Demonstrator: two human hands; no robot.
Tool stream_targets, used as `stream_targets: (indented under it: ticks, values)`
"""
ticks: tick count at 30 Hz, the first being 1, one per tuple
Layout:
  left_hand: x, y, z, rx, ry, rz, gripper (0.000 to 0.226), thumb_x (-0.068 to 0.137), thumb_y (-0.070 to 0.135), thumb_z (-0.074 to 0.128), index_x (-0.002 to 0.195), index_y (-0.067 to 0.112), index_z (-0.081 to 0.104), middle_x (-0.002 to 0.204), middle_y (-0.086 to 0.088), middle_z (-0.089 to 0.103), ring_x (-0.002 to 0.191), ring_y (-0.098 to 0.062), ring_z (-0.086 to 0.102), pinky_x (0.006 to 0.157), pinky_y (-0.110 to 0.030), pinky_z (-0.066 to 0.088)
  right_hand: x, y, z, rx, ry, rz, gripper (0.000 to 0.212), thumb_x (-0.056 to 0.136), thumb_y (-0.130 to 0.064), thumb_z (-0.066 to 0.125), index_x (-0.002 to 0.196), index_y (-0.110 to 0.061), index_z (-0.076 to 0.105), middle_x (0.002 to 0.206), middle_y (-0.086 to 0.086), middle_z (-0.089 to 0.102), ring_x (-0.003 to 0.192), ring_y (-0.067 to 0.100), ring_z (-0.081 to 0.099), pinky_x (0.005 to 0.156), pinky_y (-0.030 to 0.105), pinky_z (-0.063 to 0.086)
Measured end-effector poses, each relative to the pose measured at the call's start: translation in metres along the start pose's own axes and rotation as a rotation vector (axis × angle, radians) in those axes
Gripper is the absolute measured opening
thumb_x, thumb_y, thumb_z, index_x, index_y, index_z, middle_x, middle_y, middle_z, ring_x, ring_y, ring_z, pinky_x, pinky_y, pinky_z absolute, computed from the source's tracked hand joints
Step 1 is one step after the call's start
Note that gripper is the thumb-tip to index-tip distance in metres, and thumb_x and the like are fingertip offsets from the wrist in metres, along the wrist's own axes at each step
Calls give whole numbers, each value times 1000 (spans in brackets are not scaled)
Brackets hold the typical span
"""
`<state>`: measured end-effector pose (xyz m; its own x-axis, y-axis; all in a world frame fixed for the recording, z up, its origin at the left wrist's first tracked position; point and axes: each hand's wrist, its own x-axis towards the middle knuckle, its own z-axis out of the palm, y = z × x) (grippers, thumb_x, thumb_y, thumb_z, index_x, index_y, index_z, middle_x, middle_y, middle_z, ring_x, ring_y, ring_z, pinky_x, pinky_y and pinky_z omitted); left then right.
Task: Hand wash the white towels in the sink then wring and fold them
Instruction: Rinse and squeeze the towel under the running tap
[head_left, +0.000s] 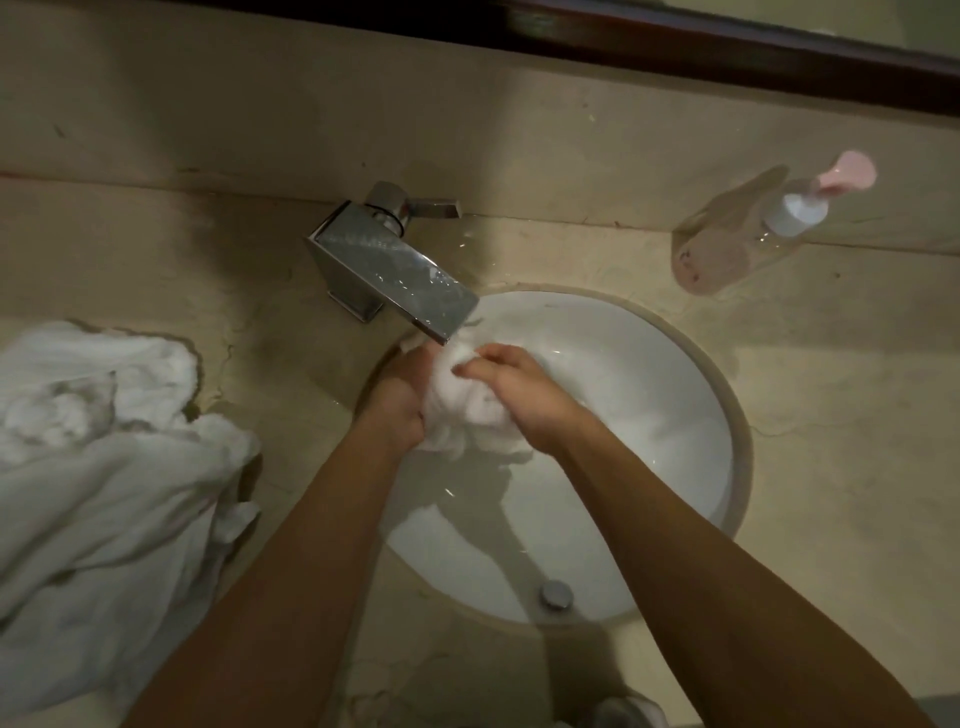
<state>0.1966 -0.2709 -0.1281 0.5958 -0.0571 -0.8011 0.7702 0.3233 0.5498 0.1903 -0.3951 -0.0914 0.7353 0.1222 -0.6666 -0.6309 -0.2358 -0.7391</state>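
A bunched white towel (465, 410) is held over the white round sink (670, 384), right below the spout of the chrome faucet (395, 270). My left hand (397, 400) grips the towel's left side, fingers curled round it. My right hand (511, 387) grips its right and top side, fingertips pressing into the cloth. Most of the towel is hidden between the two hands. A heap of other white towels (98, 467) lies on the counter at the left.
A clear pump bottle (748, 228) with a pink nozzle stands on the beige counter (831, 389) at the back right. The sink's metal drain plug (556, 594) sits near the front of the bowl. A dark mirror frame (727, 52) runs along the back wall.
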Motion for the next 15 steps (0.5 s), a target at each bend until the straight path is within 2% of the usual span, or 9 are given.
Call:
stream_targets:
  ticks: [2, 3, 5, 6, 8, 10, 12, 14, 15]
  values:
    - [-4, -10, 5, 246, 211, 139, 36, 89, 50, 56, 94, 16, 69, 86, -1, 69, 84, -23, 65, 71, -27, 51, 5, -4, -3, -80, -19, 60, 31, 89, -54, 65, 89, -26, 77, 82, -7, 74, 89, 14, 69, 87, 31, 51]
    - [-5, -15, 6, 262, 229, 184, 35, 96, 47, 53, 95, 14, 66, 88, -3, 67, 83, -19, 63, 74, -27, 48, 9, 0, -5, -110, -24, 74, 35, 91, -58, 61, 95, -27, 76, 85, -6, 75, 92, 15, 70, 89, 31, 52]
    - [-3, -20, 4, 79, 152, 101, 28, 103, 29, 46, 87, 11, 60, 83, -4, 63, 75, -13, 59, 74, -23, 47, 13, 9, -5, -18, 19, 97, 43, 98, -52, 55, 114, -15, 70, 89, 1, 75, 89, 18, 72, 81, 28, 54]
    - [-1, -20, 3, 19, 151, 51, 26, 103, 29, 46, 87, 15, 59, 85, -3, 65, 73, -12, 60, 75, -25, 51, 12, 11, -1, 84, 40, 118, 45, 101, -49, 52, 117, -9, 67, 90, 4, 76, 86, 18, 72, 76, 27, 54]
    - [6, -20, -1, 110, 235, 38, 31, 101, 39, 46, 95, 14, 63, 101, -5, 70, 79, -17, 60, 84, -29, 51, 5, 17, 10, 119, 89, 110, 45, 104, -43, 48, 113, -4, 67, 93, 13, 73, 80, 20, 69, 75, 28, 53]
    - [10, -21, 0, 170, 336, 59, 37, 103, 43, 41, 113, 15, 63, 109, -1, 65, 85, -18, 57, 75, -24, 45, -3, 17, 26, -114, 123, 32, 51, 105, -43, 44, 111, 2, 66, 97, 20, 69, 86, 27, 64, 84, 34, 50]
    - [4, -21, 13, 169, 242, 69, 39, 107, 35, 35, 125, 10, 58, 107, -5, 61, 85, -15, 58, 69, -20, 46, 4, 24, 31, -311, 234, -63, 56, 105, -47, 38, 107, 1, 66, 105, 22, 69, 99, 35, 64, 92, 43, 50]
    - [-7, -18, 30, 180, 233, 89, 41, 108, 26, 29, 131, 2, 53, 118, -17, 59, 106, -21, 60, 85, -17, 43, 17, 20, 28, -225, 353, -25, 54, 104, -50, 38, 97, -6, 68, 105, 23, 69, 104, 37, 65, 93, 48, 50]
    - [-8, -18, 33, 208, 235, 112, 42, 108, 27, 31, 128, 0, 56, 121, -20, 60, 112, -24, 59, 85, -21, 43, 25, 20, 28, -145, 370, 6, 51, 101, -52, 40, 93, -10, 68, 104, 20, 71, 103, 35, 66, 93, 49, 51]
